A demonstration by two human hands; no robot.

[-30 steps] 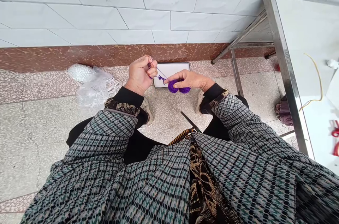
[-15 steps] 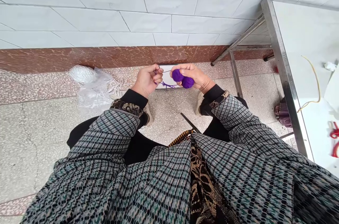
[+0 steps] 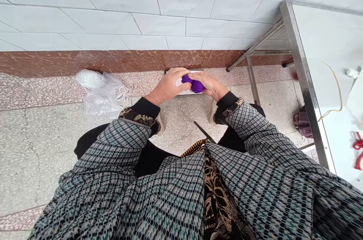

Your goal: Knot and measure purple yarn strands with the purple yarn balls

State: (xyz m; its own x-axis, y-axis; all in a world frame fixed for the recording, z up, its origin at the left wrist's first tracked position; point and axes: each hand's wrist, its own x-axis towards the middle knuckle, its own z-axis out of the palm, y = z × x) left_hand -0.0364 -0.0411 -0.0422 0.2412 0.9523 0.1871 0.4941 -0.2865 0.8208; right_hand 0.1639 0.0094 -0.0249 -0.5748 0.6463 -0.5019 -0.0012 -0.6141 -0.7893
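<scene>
Both my hands meet in front of me above the floor, holding a small purple yarn piece (image 3: pixel 193 83) between them. My left hand (image 3: pixel 169 85) reaches in from the left with its fingers curled onto the yarn's left end. My right hand (image 3: pixel 209 84) cups the yarn from the right, fingers closed around it. A white flat box (image 3: pixel 183 90) lies on the floor under the hands, mostly hidden by them. My checked sleeves and jacket fill the lower part of the view.
A crumpled plastic bag with white cord (image 3: pixel 98 90) lies on the floor at left. A steel-framed white table (image 3: pixel 300 66) stands at right with yellow string (image 3: pixel 340 89) and red items (image 3: pixel 357 149) on it. A dark umbrella (image 3: pixel 303 121) rests beneath. Tiled wall behind.
My hands have come together: the left hand, which pulled a purple thread out to the left, has moved right onto the yarn. Both hands shifted a little farther from me.
</scene>
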